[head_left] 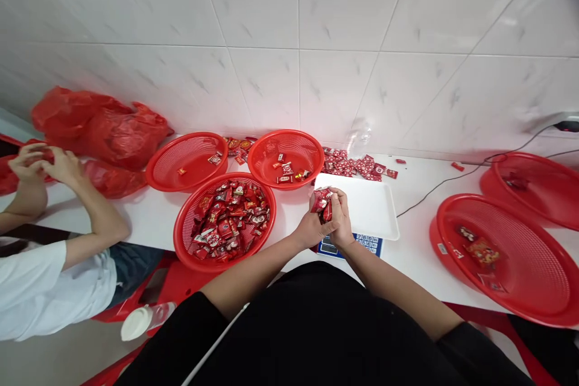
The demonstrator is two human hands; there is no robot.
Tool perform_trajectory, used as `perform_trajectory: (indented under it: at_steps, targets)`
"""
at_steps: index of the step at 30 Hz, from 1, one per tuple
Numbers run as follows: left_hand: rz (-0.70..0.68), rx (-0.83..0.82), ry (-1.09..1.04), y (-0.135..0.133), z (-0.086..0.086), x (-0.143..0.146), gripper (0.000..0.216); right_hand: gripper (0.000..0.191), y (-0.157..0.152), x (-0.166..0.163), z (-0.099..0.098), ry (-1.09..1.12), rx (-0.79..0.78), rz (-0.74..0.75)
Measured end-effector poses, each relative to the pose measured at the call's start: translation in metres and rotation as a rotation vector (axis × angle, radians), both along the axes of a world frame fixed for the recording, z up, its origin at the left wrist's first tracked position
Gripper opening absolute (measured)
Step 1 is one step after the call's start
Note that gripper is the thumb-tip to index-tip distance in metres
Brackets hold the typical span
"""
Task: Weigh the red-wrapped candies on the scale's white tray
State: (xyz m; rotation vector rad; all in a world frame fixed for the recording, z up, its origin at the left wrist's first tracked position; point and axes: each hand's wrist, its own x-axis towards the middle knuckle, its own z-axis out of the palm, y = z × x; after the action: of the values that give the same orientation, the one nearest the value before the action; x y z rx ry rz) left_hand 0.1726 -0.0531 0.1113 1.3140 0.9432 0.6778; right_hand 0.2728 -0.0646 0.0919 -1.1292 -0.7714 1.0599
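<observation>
Both of my hands meet over the near left corner of a digital scale with a white tray (373,208) and a blue keypad (368,243). Between them is a small bunch of red-wrapped candies (322,198). My left hand (312,229) is closed round the bunch from the left and below. My right hand (342,217) closes on it from the right, its fingers curled over the wrappers. How many pieces are inside is hidden. Left of my hands, a red basket (180,229) holds a heap of similar wrapped candies.
Behind stand two red baskets (154,172) (256,160) with a few pieces. Red packets (348,164) lie along the wall. More red baskets (452,217) stand right, near a black cable (434,189). A co-worker's hands (63,166) work by red plastic bags (122,132) at left.
</observation>
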Motion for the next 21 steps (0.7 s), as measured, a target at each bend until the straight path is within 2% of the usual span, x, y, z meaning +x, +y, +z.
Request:
perform_trajectory:
  at_steps: [3, 6, 10, 12, 16, 21]
  targets:
    - [-0.027, 0.085, 0.032, 0.007, -0.005, 0.009, 0.049, 0.053, -0.003, 0.007, 0.003, 0.031, -0.071, -0.005]
    - [-0.010, 0.004, -0.014, 0.014, -0.012, 0.016, 0.048, 0.065, -0.008, 0.016, 0.008, 0.050, -0.118, 0.065]
    - [-0.121, -0.042, -0.053, 0.019, -0.011, 0.022, 0.048, 0.071, -0.016, 0.028, 0.018, 0.081, -0.217, 0.148]
    - [-0.099, -0.117, -0.089, 0.019, -0.008, 0.026, 0.045, 0.069, -0.021, 0.034, 0.022, 0.189, -0.209, 0.170]
    - [0.035, -0.363, -0.200, 0.014, -0.004, 0.032, 0.035, 0.068, -0.027, 0.047, 0.029, 0.375, -0.197, 0.256]
    - [0.042, -0.556, -0.279, 0.011, 0.002, 0.031, 0.017, 0.074, -0.032, 0.061, 0.033, 0.443, -0.217, 0.296]
